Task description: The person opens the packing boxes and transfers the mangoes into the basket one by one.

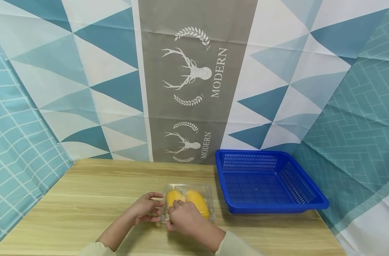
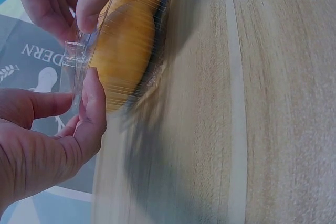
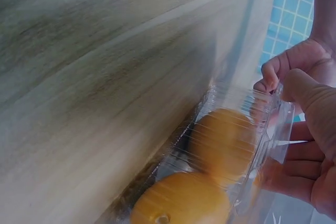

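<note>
Two yellow mangoes (image 1: 197, 203) lie side by side inside a clear plastic clamshell box (image 1: 210, 192) on the table, the lid over them. My left hand (image 1: 146, 208) is at the box's left side, its thumb and fingers pinching the rim, as the left wrist view shows. Reaching across the near part of the box, my right hand (image 1: 186, 217) has its thumb at the rim near the front left corner and its fingers over the lid. In the right wrist view its thumb presses the rim edge close to the left hand's fingertips (image 3: 270, 77).
To the right of the box stands a blue plastic basket (image 1: 228, 199) with slotted walls, near the table's back right. The wooden table (image 1: 95, 192) meets a patterned cloth backdrop (image 1: 114, 89) behind and tiled-print cloths at both sides.
</note>
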`<state>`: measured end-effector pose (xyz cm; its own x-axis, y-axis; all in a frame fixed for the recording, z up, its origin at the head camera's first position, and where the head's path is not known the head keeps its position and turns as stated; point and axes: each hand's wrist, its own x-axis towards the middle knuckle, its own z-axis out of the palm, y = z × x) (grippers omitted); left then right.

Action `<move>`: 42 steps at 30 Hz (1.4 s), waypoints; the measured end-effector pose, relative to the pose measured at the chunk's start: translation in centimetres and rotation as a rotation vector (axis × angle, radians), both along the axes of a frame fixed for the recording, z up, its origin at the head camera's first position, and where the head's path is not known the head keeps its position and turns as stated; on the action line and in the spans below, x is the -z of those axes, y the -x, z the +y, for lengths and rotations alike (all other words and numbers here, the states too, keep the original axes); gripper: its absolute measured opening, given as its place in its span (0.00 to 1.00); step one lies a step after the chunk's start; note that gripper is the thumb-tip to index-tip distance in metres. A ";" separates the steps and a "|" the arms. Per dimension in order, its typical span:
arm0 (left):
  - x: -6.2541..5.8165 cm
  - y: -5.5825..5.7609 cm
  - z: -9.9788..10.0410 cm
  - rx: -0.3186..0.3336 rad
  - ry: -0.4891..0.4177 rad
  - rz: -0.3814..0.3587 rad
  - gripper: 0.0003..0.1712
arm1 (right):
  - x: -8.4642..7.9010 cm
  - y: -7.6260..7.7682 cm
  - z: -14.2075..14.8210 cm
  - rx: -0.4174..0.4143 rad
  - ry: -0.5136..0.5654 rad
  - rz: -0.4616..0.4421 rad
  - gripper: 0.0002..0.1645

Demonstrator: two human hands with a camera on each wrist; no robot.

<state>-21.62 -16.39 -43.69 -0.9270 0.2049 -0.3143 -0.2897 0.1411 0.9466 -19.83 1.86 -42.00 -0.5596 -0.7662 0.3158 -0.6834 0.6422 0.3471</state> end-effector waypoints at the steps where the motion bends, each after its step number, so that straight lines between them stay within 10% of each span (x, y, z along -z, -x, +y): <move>1: 0.0 0.0 0.0 -0.001 0.001 0.001 0.25 | 0.0 -0.1 -0.1 0.008 -0.019 0.004 0.15; 18: -0.2 -0.1 -0.1 -0.007 -0.002 0.011 0.24 | 1.0 -0.1 0.2 -0.067 0.138 0.120 0.15; 32: -0.4 -0.3 -0.2 0.021 -0.020 0.019 0.25 | -2.2 0.7 7.1 0.001 0.087 -0.244 0.24; 42: -0.6 -0.5 -0.8 0.038 -0.005 0.022 0.26 | -1.6 0.9 11.1 0.008 0.042 -0.297 0.34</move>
<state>-21.10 -17.21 -43.08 -0.9254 0.2412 -0.2925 -0.2630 0.1472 0.9535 -20.73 12.92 -40.42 -0.6383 -0.7510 0.1689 -0.7459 0.6577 0.1054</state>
